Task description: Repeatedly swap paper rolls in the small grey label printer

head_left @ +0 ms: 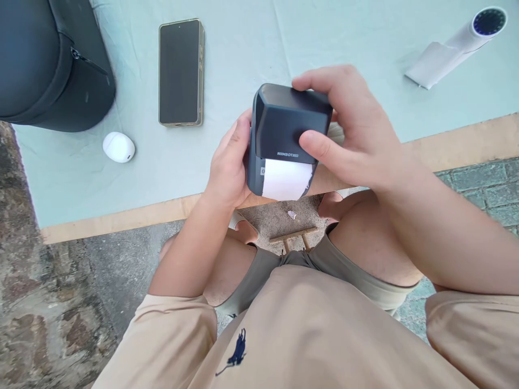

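Note:
I hold a small dark grey label printer (284, 127) above the table's front edge, its lid hinged and a white label roll (286, 180) showing at the lower front. My left hand (227, 165) cups the printer's left side and underside. My right hand (352, 127) grips its top and right side, thumb pressed on the lid just above the brand lettering, fingers curled over the back edge.
A pale green cloth (243, 48) covers the table. On it lie a black smartphone (180, 72), a white earbud case (118, 147), a dark zipped bag (48, 59) at far left, and a white handheld device (458, 46) at far right. Stone paving lies below.

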`<control>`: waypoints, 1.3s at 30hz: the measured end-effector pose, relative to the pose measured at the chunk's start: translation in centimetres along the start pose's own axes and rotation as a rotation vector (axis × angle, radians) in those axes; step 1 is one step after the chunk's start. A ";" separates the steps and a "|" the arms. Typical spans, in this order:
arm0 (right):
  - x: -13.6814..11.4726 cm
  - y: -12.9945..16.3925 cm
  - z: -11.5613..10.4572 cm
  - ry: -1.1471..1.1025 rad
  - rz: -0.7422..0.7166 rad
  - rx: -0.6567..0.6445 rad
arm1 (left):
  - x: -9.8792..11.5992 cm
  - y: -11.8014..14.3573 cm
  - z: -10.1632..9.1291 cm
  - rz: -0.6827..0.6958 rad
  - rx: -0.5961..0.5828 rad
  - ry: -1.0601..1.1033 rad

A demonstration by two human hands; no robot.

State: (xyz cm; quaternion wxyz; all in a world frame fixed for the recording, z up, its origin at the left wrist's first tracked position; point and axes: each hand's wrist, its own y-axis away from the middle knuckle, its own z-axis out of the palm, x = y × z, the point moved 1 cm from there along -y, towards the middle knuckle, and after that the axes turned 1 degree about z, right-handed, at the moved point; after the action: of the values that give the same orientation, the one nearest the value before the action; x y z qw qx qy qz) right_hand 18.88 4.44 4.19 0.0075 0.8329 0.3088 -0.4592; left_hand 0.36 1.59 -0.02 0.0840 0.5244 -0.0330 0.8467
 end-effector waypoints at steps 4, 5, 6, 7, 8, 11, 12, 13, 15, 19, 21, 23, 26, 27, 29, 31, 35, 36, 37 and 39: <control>-0.3 0.0 -0.3 0.080 -0.089 0.028 | 0.2 0.2 0.1 -0.003 0.083 -0.061; -0.4 0.0 -0.4 0.094 -0.105 -0.001 | 0.2 0.1 0.0 -0.002 0.082 -0.066; -0.5 0.0 -0.4 0.109 -0.121 -0.025 | 0.1 0.1 -0.1 -0.003 0.077 -0.071; -0.5 0.1 -0.5 0.125 -0.129 -0.046 | 0.0 0.0 -0.2 0.000 0.069 -0.074; -0.5 0.1 -0.5 0.141 -0.133 -0.062 | -0.1 -0.1 -0.4 0.009 0.059 -0.074; -0.6 0.3 -0.7 0.169 -0.127 -0.086 | -0.1 -0.3 -0.6 0.028 0.045 -0.060; -0.6 0.3 -0.7 0.176 -0.121 -0.090 | 0.0 -0.3 -0.6 0.024 0.052 -0.051; -0.7 0.4 -0.8 0.181 -0.109 -0.094 | 0.1 -0.3 -0.5 0.019 0.060 -0.042; -0.9 0.4 -1.0 0.193 -0.086 -0.091 | 0.4 -0.2 -0.2 0.001 0.069 -0.028; -1.5 0.5 -1.4 0.289 -0.129 0.053 | 0.6 -0.3 0.3 -0.003 0.081 0.017; -1.8 0.6 -1.5 0.336 -0.115 0.169 | 0.4 -0.4 0.3 -0.009 0.062 0.063; -1.9 0.6 -1.5 0.384 -0.034 0.276 | 0.3 -0.4 0.3 0.005 0.015 0.051; -1.9 0.4 -1.5 0.328 -0.009 0.419 | 0.2 -0.3 0.1 0.027 -0.002 -0.051; -1.9 0.2 -1.6 0.267 -0.036 0.442 | 0.2 -0.2 0.0 0.018 0.006 -0.074; -2.1 -0.1 -1.6 0.168 -0.031 0.433 | 0.3 -0.1 0.0 -0.004 0.005 -0.096; -2.2 -0.4 -1.6 0.206 0.044 0.356 | 0.3 -0.1 0.0 -0.006 -0.011 -0.108; -2.1 -0.8 -1.0 0.398 0.113 0.134 | 0.4 0.1 0.3 -0.015 -0.028 -0.140; -1.9 -0.9 -0.8 0.440 0.134 0.082 | 0.5 0.2 0.4 -0.014 -0.033 -0.147; -1.7 -0.9 -0.7 0.482 0.158 0.045 | 0.5 0.2 0.4 -0.009 -0.039 -0.152; -1.4 -1.0 -0.7 0.573 0.146 -0.016 | 0.5 0.3 0.6 0.006 -0.048 -0.161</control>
State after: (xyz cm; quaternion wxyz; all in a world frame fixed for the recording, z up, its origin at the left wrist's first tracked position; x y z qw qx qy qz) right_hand 18.33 4.72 5.89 -0.0404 0.9486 0.2410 -0.2013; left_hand 0.57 1.24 0.74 0.0911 0.5886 -0.0617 0.8009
